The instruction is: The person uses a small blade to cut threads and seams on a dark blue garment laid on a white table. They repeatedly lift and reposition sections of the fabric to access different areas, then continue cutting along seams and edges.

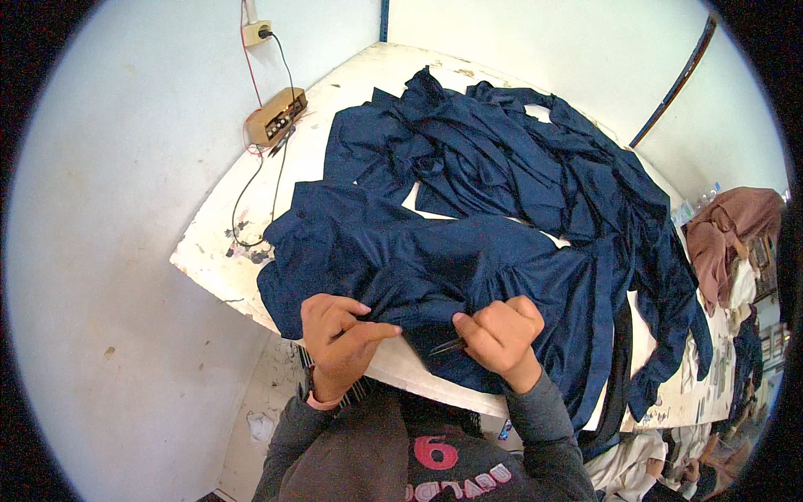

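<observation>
Toward the left edge of the white table (216,226) sits a brown box (278,117) with knobs. At the table's near edge the left hand (339,335) bends its fingers by the navy cloth (502,192), whether gripping it one cannot tell; the cloth lies rumpled across the table's middle, and the right hand (502,336), over the table's near side, closes around a thin metal tool (446,346).

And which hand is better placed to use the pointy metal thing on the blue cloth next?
Probably the right hand: it grips the thin metal tool, whose tips point over the navy fabric. The left hand sits farther from it.
</observation>
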Tool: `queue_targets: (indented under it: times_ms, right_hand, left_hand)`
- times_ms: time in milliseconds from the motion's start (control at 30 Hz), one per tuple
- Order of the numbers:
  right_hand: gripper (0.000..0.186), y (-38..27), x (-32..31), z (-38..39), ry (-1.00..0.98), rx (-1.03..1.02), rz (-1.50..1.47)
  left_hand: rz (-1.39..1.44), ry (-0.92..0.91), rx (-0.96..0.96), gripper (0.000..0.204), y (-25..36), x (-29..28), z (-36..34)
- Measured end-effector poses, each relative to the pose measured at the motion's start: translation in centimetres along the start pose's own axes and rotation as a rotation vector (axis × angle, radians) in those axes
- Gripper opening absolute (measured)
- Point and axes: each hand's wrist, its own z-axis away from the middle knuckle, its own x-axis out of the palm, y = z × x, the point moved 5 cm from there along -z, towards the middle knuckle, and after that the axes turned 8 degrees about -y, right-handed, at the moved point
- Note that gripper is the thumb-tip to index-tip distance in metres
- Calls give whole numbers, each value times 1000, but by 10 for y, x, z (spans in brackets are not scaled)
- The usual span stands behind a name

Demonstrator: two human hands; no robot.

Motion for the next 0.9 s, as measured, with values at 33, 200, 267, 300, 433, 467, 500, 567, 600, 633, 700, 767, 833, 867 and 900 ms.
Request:
queue_targets:
  times_ms: [33,200,267,300,433,467,500,567,600,633,700,767,833,867,900]
  right_hand:
    - [15,-4,-2,1,32,-44,71]
    - [16,-7,-3,6,36,-63,124]
    - [16,-5,-4,6,31,-34,117]
    - [14,-2,-3,6,-24,-4,18]
    - [16,10,-8,11,-431,157,-551]
    - [17,8,-8,18,-573,188,-694]
    - [17,5,-6,23,-714,208,-842]
    - [23,-5,3,40,-1138,131,-991]
    - [23,-5,2,43,-1112,174,-1032]
    - [24,-3,1,47,-1085,219,-1073]
    - [26,6,5,45,-976,246,-958]
    - [27,16,8,35,-811,447,-939]
    - [26,19,11,29,-734,513,-916]
    - [25,13,14,24,-741,482,-959]
    - [25,11,14,22,-749,468,-992]
  left_hand:
    - [1,10,17,27,-1,-1,1]
    - [-21,27,55,20,-4,-3,2]
    - [14,11,77,19,-5,-3,2]
    - [32,3,88,18,-6,-4,1]
    - [381,-663,16,24,6,-5,-2]
    - [460,-912,-25,26,16,-4,-1]
    - [529,-1159,-73,29,22,-2,8]
    - [665,-1283,-244,41,14,-3,28]
    - [718,-1236,-338,42,8,0,27]
    - [771,-1188,-432,43,2,3,27]
    - [564,-736,-332,37,-27,-4,10]
    - [167,-476,-544,47,-66,-6,7]
    - [-169,-373,-546,48,-106,2,11]
    - [-196,-405,-519,47,-126,8,17]
    - [-209,-445,-486,45,-131,15,8]
